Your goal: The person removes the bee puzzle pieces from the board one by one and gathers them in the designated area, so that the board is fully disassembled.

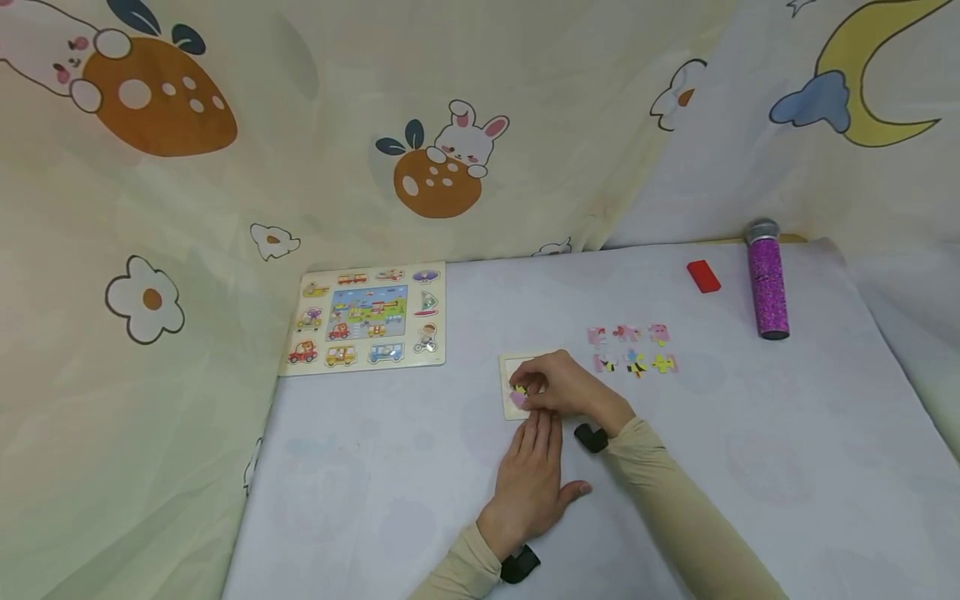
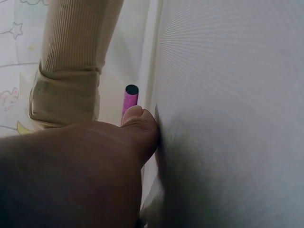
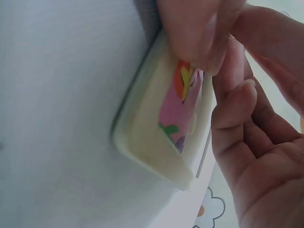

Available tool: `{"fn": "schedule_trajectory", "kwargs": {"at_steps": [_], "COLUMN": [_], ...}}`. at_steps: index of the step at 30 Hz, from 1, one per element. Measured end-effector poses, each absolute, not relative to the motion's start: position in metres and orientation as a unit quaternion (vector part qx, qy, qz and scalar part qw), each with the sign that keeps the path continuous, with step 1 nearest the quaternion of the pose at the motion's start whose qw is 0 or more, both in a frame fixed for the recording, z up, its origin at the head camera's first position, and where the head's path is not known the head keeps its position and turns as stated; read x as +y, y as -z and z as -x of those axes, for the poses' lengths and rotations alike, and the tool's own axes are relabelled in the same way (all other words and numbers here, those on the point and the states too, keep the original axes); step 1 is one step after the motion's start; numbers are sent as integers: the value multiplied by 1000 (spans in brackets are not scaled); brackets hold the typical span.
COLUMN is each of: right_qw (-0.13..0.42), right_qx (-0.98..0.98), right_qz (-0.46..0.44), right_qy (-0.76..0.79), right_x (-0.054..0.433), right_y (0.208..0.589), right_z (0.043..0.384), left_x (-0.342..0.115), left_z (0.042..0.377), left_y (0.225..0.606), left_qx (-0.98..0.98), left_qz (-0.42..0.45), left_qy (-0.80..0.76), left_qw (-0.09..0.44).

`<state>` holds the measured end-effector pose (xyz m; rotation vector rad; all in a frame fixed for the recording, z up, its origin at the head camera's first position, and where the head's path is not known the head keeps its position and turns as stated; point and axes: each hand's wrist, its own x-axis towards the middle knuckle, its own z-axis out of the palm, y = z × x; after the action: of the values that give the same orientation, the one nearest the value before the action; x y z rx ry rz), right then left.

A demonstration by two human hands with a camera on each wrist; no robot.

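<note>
A small pale puzzle tray [image 1: 513, 361] lies on the table, partly covered by my right hand [image 1: 564, 385]. The thumb and curled forefinger of that hand pinch at a pink and yellow puzzle piece [image 1: 518, 398] by the tray's left side. In the right wrist view, pink jigsaw printing [image 3: 175, 111] with green and orange shows within the tray's raised rim [image 3: 137, 137]. My left hand [image 1: 531, 475] lies flat, its straight fingers together and their tips on the tray's near edge. Fingers hide much of the tray's inside. Several loose puzzle pieces [image 1: 628, 333] lie in two rows to the right.
A wooden vehicle puzzle board [image 1: 367, 354] lies at the back left. Toward the back right are a red block [image 1: 703, 277] and a glittery purple microphone-like tube [image 1: 768, 283]. A printed curtain [image 1: 322, 167] hangs behind and left of the table.
</note>
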<state>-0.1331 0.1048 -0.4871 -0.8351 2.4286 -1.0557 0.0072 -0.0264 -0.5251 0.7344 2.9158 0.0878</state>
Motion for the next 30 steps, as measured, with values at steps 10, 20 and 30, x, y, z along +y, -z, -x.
{"fn": "schedule_trajectory", "kwargs": {"at_steps": [10, 20, 30], "right_qw": [144, 104, 74], "right_qx": [882, 886, 888], "right_qz": [262, 214, 139], "right_qy": [365, 399, 432], "right_x": [117, 145, 189], "right_y": [489, 492, 494], "right_z": [134, 134, 130], "left_x": [-26, -25, -26], "left_z": [-8, -8, -6], "left_y": [525, 525, 522], "left_qx": [968, 969, 969], "left_qz": [-241, -242, -240], "left_qy": [-46, -38, -43], "left_qw": [58, 41, 49]}}
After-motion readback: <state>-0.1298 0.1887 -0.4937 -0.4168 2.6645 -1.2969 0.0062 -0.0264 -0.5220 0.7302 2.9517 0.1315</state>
